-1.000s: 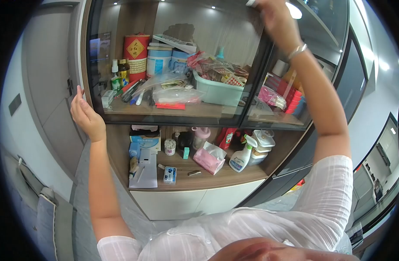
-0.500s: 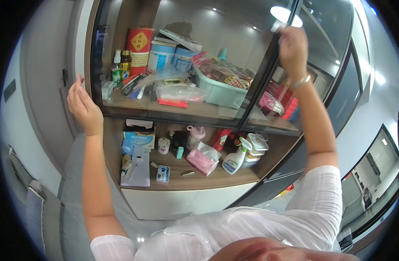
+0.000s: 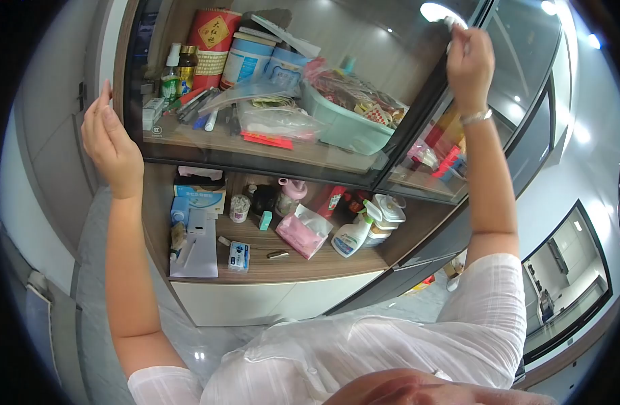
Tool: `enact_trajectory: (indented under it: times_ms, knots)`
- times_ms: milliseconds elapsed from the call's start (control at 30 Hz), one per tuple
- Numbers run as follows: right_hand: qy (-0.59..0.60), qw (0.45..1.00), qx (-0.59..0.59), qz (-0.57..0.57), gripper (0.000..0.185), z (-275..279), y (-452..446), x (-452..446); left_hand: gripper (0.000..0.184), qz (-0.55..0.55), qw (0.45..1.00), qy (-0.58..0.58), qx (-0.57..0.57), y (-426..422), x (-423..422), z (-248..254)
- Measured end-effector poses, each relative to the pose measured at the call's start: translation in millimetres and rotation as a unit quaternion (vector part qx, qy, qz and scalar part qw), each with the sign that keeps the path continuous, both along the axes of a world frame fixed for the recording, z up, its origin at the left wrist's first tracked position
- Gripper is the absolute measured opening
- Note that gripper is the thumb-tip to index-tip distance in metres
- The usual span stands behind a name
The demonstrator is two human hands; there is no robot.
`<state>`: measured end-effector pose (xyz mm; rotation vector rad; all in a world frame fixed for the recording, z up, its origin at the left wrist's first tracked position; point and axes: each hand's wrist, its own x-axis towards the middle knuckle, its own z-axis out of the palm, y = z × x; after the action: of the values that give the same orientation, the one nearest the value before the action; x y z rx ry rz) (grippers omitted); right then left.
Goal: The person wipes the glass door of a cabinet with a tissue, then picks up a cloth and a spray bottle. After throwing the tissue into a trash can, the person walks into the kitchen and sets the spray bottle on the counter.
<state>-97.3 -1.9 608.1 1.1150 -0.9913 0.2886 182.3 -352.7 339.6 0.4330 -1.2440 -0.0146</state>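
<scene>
My right hand [image 3: 471, 71] is raised at the upper right, by the dark frame between two glass cabinet doors. Its fingers are closed on a small white wad that looks like a tissue [image 3: 450, 23], mostly hidden by the hand. My left hand [image 3: 112, 145] is held up beside the cabinet's left edge, fingers stretched out and nothing in them. Whether it touches the edge I cannot tell. Behind the glass door [image 3: 364, 47] stand a red canister [image 3: 212, 40], blue-and-white tubs [image 3: 246, 61], small bottles and a mint-green basket [image 3: 347, 128] full of packets.
On the open shelf [image 3: 276, 270] below are a pink tissue pack [image 3: 302, 233], a spray bottle [image 3: 350, 236], a blue-and-white box [image 3: 239, 256], a jar of cotton swabs [image 3: 240, 208] and white paper [image 3: 195, 260]. White cabinet fronts [image 3: 229, 304] lie beneath.
The view has shifted, so the cabinet appears further left and higher. My right hand has moved right relative to the door frame, still gripping the white wad. My left hand stays open by the edge.
</scene>
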Motion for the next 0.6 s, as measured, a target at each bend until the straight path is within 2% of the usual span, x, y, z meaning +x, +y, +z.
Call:
enact_trajectory:
  times_ms: [100, 200, 233, 300, 333, 433, 467, 500, 567, 600]
  knots:
    - [0.024, 0.997, -0.062, 0.026, 0.006, 38.3, -20.3, 25.4, 0.041, -0.040, 0.999, 0.024, -0.014, -5.3, -1.8, -1.7]
    - [-0.032, 0.993, -0.080, 0.080, 0.006, 19.7, -37.2, 36.2, 0.040, -0.054, 0.998, 0.025, -0.016, -5.9, -1.2, -2.4]
    - [0.002, 0.997, -0.069, 0.031, 0.006, 15.0, -33.2, 8.4, 0.041, -0.049, 0.999, 0.019, -0.016, -5.9, -0.4, -2.2]
    - [0.034, 0.996, 0.023, 0.082, 0.007, -33.3, -46.1, 35.2, 0.041, -0.037, 0.999, 0.007, -0.017, -5.3, 1.2, -1.9]
    - [0.005, 0.995, 0.051, 0.085, 0.008, -38.7, -43.6, 39.5, 0.041, -0.035, 0.999, 0.006, -0.014, -4.8, 1.1, -1.7]
    - [-0.018, 0.998, 0.063, 0.021, 0.009, 24.7, -21.6, 28.3, 0.041, -0.029, 1.000, 0.004, -0.008, -4.3, 1.6, -0.3]
    - [-0.056, 0.998, 0.020, 0.025, 0.005, 44.4, -22.9, 38.6, 0.041, -0.033, 0.999, 0.008, -0.003, -5.7, 1.1, -1.1]
    - [0.004, 0.997, -0.003, 0.078, 0.005, 59.5, -27.3, 38.1, 0.042, -0.040, 0.999, 0.010, 0.001, -4.9, -0.3, -1.6]
    - [-0.101, 0.994, -0.042, 0.010, 0.005, 48.0, -26.4, 34.1, 0.040, -0.041, 0.999, 0.029, -0.017, -3.3, -1.6, -0.6]
    - [-0.024, 0.999, -0.025, 0.041, 0.005, 27.1, -26.0, 19.1, 0.040, -0.040, 0.998, 0.044, -0.026, -4.0, -1.5, 0.5]
